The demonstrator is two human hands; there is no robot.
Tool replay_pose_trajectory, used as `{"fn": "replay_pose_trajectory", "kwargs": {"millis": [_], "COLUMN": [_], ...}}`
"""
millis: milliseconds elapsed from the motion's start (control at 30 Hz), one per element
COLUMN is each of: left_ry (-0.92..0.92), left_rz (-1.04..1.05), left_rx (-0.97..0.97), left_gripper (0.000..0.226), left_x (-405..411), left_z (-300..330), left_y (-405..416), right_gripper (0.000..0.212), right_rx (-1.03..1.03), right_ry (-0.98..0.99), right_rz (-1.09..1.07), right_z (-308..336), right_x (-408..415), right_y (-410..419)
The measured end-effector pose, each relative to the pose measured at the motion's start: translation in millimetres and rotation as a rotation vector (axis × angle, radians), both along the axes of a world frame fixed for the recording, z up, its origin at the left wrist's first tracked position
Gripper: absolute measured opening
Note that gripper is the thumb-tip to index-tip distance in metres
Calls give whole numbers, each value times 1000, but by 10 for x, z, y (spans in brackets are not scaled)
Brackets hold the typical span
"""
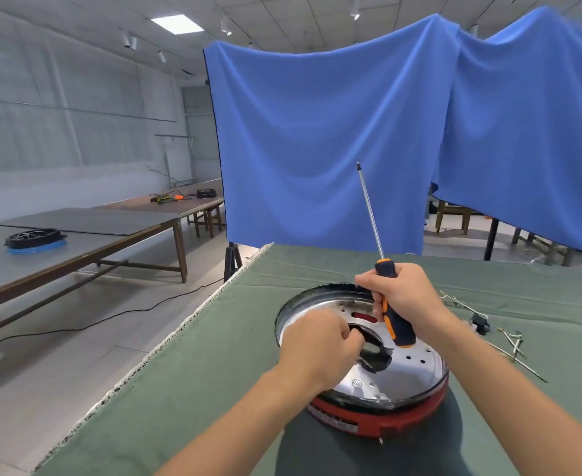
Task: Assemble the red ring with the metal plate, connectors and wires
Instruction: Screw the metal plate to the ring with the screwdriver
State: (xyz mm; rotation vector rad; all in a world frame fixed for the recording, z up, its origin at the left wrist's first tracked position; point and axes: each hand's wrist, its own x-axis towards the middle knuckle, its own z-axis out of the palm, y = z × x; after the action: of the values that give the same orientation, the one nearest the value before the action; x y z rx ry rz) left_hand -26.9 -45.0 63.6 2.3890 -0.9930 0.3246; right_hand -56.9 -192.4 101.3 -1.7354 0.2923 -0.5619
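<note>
The red ring point(379, 419) sits on the green-covered table point(214, 389), with the shiny metal plate point(399, 376) seated in its top. My left hand point(317, 345) lies over the plate's dark centre opening with its fingers curled; what they pinch is hidden. My right hand point(401, 293) grips the black-and-orange handle of a screwdriver point(391, 314), whose long shaft points up and away from the plate. Loose wires with a small black connector point(481, 322) lie on the cloth to the right of the ring.
A blue curtain point(351, 139) hangs behind the table. The table's left edge point(179, 331) drops to the floor, where a black cable runs. Long tables on the left carry another black ring on a blue base point(35, 239). Wooden chairs stand at the far right.
</note>
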Motion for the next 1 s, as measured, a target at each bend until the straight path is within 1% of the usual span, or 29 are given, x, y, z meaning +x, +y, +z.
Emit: {"fn": "replay_pose_trajectory", "kwargs": {"millis": [67,100,200,300,367,433,533,633,767,833,933,1000], "left_ry": [130,217,480,716,835,884,937,1072,1190,1272,1398,1431], "left_rz": [3,9,-19,-143,-238,-303,-326,-434,-489,-483,-472,-414], "left_rx": [17,-10,-177,-306,-372,-400,-382,-383,-526,-588,-718,-866], "left_gripper": [35,32,28,25,28,34,39,49,45,38,25,16], "left_x": [72,119,314,486,558,609,694,787,883,908,921,953], "left_z": [36,76,231,344,381,382,357,281,207,203,250,305], "left_y": [-68,-103,-226,-361,-445,-518,-599,-639,-633,-620,-578,-534], "right_gripper": [18,18,20,27,26,21,19,28,25,27,32,36], "right_rx": [4,9,59,152,216,251,281,287,268,246,84,-41], "right_ry": [-1,2,2,-30,-59,-78,-76,-73,-76,-86,-90,-39], "right_rz": [5,3,-2,-8,-7,-3,19,58,96,81,11,-15], "right_z": [-43,-61,-90,-112,-141,-160,-171,-181,-192,-182,-166,-156], "right_x": [50,69,99,114,139,173,250,323,368,373,370,358], "right_y": [-35,-60,-144,-242,-297,-327,-365,-390,-340,-310,-297,-311]}}
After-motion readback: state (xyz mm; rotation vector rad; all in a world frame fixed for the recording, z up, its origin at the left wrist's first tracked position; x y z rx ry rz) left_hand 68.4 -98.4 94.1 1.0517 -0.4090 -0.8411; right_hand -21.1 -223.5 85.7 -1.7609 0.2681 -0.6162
